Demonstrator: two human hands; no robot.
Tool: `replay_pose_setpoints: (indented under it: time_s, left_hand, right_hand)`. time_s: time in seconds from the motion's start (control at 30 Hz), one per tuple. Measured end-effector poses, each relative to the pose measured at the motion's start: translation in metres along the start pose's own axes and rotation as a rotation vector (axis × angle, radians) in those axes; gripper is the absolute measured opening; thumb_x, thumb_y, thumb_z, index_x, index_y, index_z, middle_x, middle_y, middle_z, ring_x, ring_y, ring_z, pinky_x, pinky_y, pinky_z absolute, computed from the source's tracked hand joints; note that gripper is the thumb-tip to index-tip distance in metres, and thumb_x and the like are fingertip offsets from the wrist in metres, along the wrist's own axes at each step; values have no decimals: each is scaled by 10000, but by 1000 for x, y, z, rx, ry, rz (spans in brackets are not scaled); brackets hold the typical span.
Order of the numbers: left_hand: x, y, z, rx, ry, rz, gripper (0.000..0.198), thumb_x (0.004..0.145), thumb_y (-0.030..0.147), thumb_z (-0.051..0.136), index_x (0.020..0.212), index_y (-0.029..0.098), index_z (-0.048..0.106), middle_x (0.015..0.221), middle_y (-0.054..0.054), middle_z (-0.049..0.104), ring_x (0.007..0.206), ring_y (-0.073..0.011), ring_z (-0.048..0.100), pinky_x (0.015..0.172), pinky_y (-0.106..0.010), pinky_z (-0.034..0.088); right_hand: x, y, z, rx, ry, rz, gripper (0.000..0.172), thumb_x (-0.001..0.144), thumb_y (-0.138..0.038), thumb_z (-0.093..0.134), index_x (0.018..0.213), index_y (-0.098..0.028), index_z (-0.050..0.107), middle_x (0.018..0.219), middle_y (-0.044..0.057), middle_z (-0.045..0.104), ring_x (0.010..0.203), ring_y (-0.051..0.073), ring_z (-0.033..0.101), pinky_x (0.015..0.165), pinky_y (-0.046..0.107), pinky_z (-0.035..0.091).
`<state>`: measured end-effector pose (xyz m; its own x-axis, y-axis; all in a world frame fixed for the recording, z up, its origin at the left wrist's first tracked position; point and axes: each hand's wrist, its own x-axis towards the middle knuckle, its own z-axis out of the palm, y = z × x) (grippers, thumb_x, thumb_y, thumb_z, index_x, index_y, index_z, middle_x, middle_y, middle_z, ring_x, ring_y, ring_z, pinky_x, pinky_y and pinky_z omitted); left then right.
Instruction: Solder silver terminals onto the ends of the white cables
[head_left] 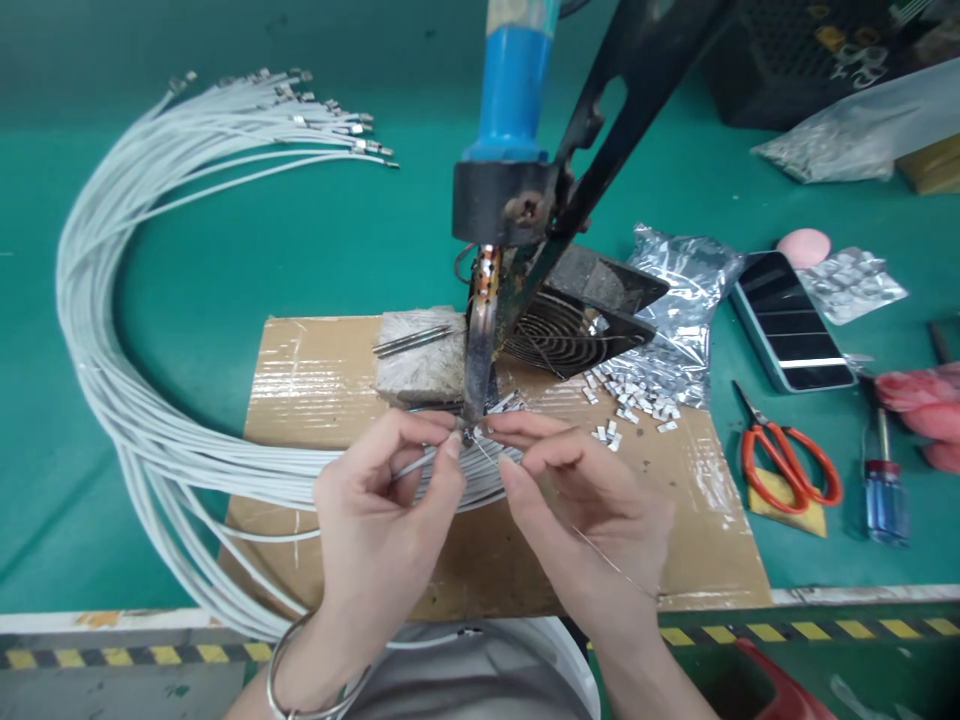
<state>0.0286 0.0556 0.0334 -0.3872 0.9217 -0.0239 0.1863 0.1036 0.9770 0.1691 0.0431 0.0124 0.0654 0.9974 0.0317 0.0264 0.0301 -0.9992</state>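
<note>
A thick bundle of white cables [94,290] sweeps in a wide C-shape to the left of an upright soldering iron [514,90]. The cables are smooth, round and glossy, like plastic-coated cord. At the far end, up and left of the iron, they fan out into small, boxy, silvery metal connectors [366,147]; the near run passes beneath the hands.

The iron has a blue handle, a black clamp and a dull, heat-stained metal shaft pointing down. Below and around it lies ridged brown cardboard [675,520]. Just left of the shaft sits a rough, greyish block [420,375]; to its right are a black fan [559,330] with a spiral grille, a crinkled silvery bag [679,290] and scattered shiny metal pieces [637,395].

Both hands meet directly under the iron's tip. The left hand [394,515] pinches one cable between thumb and fingertip, its end apparently right at the tip, though fingers partly cover it. The right hand [600,510] grips a thin silvery wire [609,562], which crosses the palm and reaches toward that same spot.
</note>
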Motion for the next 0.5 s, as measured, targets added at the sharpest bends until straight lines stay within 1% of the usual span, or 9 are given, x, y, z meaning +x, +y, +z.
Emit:
replay_pose_setpoints:
  time_s: [0.13, 0.27, 0.4, 0.5]
  left_hand:
    - [0, 1, 0, 13, -10, 6, 118, 796, 128, 784, 714, 206, 752, 791, -5, 862, 615, -92, 762, 536, -89, 551]
    - [0, 1, -2, 40, -15, 24, 127, 811, 122, 796, 726, 208, 755, 802, 1, 861, 576, -74, 720, 518, -90, 534]
    - [-1, -1, -5, 14, -23, 22, 132, 817, 107, 796, 744, 211, 761, 839, -3, 877, 657, -92, 788, 590, -85, 583]
    - [-1, -1, -5, -7, -18, 20, 135, 804, 104, 798, 729, 211, 765, 822, 2, 875, 652, -86, 792, 602, -73, 585]
  right_hand:
    - [0, 0, 1, 6, 8, -3, 201, 975, -127, 794, 864, -272, 709, 1178, 22, 877, 1120, 226, 823, 999, 392, 615]
    - [1, 0, 2, -8, 14, -11, 191, 973, -141, 796, 858, -266, 709, 1169, 43, 880, 1104, 246, 828, 987, 416, 620]
    - [1, 0, 1, -4, 12, -17, 184, 974, -153, 799, 861, -266, 709, 1166, 46, 880, 1107, 249, 829, 984, 418, 625]
    - [1, 0, 1, 3, 2, -12, 191, 980, -148, 792, 859, -266, 703, 1171, 40, 877, 1103, 240, 827, 985, 408, 619]
